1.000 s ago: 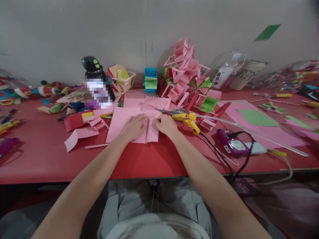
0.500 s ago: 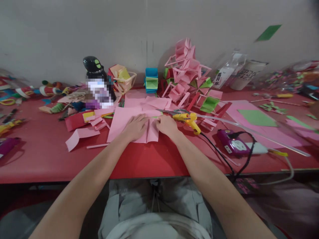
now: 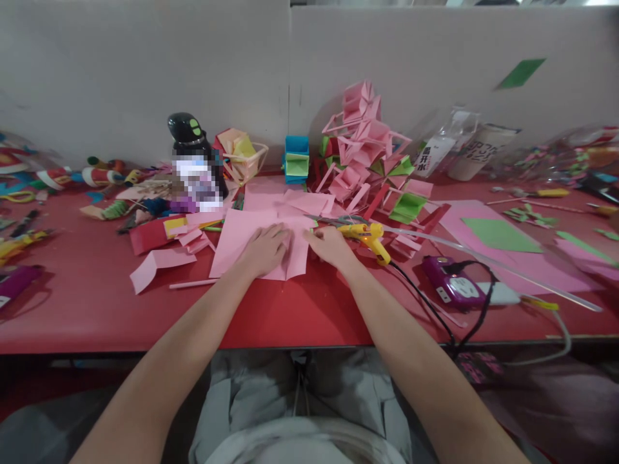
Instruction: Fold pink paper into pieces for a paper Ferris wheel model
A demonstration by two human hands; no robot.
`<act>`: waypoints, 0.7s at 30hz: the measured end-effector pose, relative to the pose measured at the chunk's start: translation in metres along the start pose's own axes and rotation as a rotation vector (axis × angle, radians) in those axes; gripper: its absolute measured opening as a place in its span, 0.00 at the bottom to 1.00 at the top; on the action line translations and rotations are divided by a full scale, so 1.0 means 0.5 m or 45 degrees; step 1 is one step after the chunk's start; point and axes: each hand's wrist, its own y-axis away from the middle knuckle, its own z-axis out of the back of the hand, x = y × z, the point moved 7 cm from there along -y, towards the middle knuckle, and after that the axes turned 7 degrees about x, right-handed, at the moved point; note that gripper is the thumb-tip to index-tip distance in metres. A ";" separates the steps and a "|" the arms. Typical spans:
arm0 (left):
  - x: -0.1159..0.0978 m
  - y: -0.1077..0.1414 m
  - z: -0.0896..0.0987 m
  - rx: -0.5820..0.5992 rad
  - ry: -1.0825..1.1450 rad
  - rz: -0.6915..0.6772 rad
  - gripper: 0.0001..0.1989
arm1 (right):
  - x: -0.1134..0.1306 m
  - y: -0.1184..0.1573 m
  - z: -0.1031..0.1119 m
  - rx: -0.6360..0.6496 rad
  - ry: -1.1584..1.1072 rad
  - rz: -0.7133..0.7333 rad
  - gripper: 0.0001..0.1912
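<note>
Several light, loose things ring the work, which invites mishaps, judging left to right by a clock centred on the creased pink sheet [image 3: 231,241]. At 9 o'clock lies a bent pink paper [image 3: 162,263], at 8 o'clock a thin pink roll [image 3: 192,284]; a sweep of the left arm [image 3: 188,348] could drag either along. The sheet itself is at 12 o'clock from the person, on the red tabletop [image 3: 285,316]; uneven pressure might let it skid and leave the fold crooked. Between 1 and 2 o'clock, the piled pink paper model [image 3: 362,132] looks flimsy, so a knock at its base may topple it. At 3 o'clock the yellow glue gun [image 3: 370,238] points at the right hand [image 3: 330,243]; if its tip is hot, which I cannot tell, a small shift could burn skin, and a tug on the black cord [image 3: 420,292] would swing it. As for grip, the left hand [image 3: 265,250] rests palm down on the sheet, fingers slightly spread, clasping nothing. The right grip is curled narrow at the sheet's 3 o'clock edge; whether it pinches paper, I cannot tell.
</note>
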 end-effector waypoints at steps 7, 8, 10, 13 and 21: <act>0.010 0.016 0.044 -0.222 0.135 0.059 0.25 | 0.021 0.002 0.002 -0.041 0.007 0.224 0.19; 0.010 0.018 0.047 -0.235 0.145 0.062 0.24 | 0.025 0.002 0.002 -0.048 0.029 0.273 0.19; 0.009 0.022 0.053 -0.237 0.153 0.069 0.23 | 0.029 0.002 -0.001 -0.024 0.037 0.342 0.18; -0.002 0.026 0.060 -0.218 0.144 0.063 0.23 | 0.034 0.005 0.008 -0.091 0.037 0.408 0.19; -0.004 0.023 0.056 -0.214 0.115 0.101 0.24 | 0.026 -0.006 0.012 -0.243 0.019 0.377 0.17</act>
